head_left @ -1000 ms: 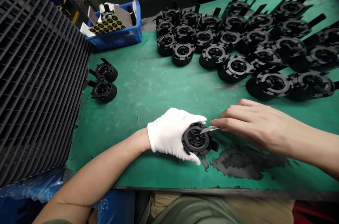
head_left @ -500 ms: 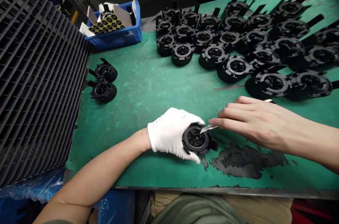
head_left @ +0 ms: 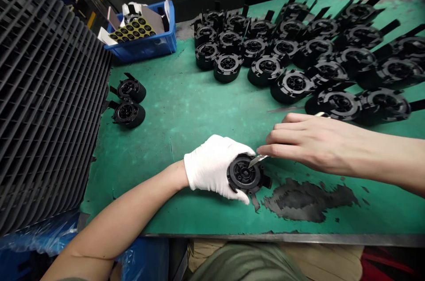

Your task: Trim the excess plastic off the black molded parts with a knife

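Note:
My left hand (head_left: pixel 212 167), in a white glove, is wrapped round a round black plastic part (head_left: pixel 245 175) and holds it on the green table (head_left: pixel 199 113) near the front edge. My bare right hand (head_left: pixel 303 141) pinches a thin metal blade (head_left: pixel 258 159). The blade's tip rests on the upper right of the part's face. The blade's handle end pokes out behind my right hand.
Several similar black round parts (head_left: pixel 295 84) crowd the back and right of the table. Two more black parts (head_left: pixel 129 103) lie at the left edge. A blue bin (head_left: pixel 146 44) with sticker sheets stands at the back left. A black slatted rack (head_left: pixel 43 95) fills the left. A worn dark patch (head_left: pixel 305 199) sits below my right hand.
My right hand has shifted slightly left and up, bringing the blade tip further onto the part's face. My left hand and the part have stayed nearly still.

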Available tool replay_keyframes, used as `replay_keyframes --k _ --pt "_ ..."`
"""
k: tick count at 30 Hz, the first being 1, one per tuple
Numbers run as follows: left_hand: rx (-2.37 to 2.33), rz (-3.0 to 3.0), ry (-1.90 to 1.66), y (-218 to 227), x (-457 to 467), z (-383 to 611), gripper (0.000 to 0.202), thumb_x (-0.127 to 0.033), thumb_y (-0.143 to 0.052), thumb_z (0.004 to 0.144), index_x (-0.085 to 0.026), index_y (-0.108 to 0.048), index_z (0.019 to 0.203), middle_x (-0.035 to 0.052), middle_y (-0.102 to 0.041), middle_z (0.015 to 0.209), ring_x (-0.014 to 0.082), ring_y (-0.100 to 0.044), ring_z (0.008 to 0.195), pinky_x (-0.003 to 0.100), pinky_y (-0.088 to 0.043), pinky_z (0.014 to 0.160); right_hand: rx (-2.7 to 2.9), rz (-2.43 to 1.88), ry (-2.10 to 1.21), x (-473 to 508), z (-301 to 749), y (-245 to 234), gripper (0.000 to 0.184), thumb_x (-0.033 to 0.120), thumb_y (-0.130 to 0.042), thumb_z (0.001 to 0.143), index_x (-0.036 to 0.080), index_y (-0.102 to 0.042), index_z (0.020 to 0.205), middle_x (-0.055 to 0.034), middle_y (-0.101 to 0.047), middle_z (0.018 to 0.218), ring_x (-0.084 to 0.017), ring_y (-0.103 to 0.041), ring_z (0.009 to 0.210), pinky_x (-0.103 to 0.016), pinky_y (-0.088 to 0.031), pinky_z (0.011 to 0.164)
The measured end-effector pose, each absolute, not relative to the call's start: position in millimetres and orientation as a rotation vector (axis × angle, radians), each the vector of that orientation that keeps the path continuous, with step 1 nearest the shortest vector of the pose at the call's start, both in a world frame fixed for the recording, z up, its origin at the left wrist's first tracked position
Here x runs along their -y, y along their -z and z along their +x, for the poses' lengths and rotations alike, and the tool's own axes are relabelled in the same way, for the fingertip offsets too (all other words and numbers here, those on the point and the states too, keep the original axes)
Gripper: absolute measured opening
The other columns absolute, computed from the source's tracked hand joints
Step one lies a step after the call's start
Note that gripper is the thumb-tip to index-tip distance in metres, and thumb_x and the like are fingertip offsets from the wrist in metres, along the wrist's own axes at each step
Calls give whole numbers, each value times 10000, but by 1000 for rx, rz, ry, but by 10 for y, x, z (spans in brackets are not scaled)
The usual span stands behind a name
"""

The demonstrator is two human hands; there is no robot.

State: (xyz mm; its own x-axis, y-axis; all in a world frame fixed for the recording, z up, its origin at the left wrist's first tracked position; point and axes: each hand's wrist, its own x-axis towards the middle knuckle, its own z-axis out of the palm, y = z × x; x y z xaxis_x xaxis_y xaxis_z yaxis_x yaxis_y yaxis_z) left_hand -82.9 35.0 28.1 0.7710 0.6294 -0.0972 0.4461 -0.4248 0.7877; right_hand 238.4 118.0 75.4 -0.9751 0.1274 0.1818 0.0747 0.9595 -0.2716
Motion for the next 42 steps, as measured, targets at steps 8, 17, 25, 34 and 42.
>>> replay_keyframes --k 8,17,25,34,42 --pt "-798 2097 -268 -279 -348 -829 835 -957 -1023 820 -274 -832 1260 90 -947 1175 395 -942 1103 418 -628 930 2922 -130 -414 -1145 2451 -674 518 33 -494 1210 327 -823 1480 -7 -822 1037 -231 -682 840 -422 -462 873" --pt "-801 2070 -251 -325 -354 -834 827 -941 -1035 817 -268 -842 1258 95 -968 1235 407 -953 1127 425 -628 924 2854 -228 -323 -1040 2443 -649 414 70 -478 1277 270 -798 1447 -9 -778 1038 -215 -629 840 -405 -449 842" --pt "-796 2063 -252 -322 -348 -835 838 -910 -1061 820 -256 -855 1302 102 -974 1250 417 -957 1175 424 -637 957 2843 -196 -357 -1076 2400 -632 405 75 -489 1266 270 -798 1441 -9 -781 1050 -213 -618 841 -396 -429 837" --pt "-799 2055 -245 -296 -346 -837 851 -957 -1030 809 -260 -847 1261 93 -966 1240 399 -949 1132 430 -611 924 2843 -179 -343 -1086 2396 -637 412 66 -489 1254 271 -785 1454 -13 -788 1061 -218 -614 840 -394 -430 848" --pt "-791 2058 -263 -295 -346 -829 854 -954 -1031 820 -262 -845 1285 97 -968 1235 398 -951 1137 423 -614 920 2850 -127 -218 -1072 2353 -686 395 40 -462 1254 223 -769 1422 -12 -768 1041 -210 -627 839 -394 -431 850"
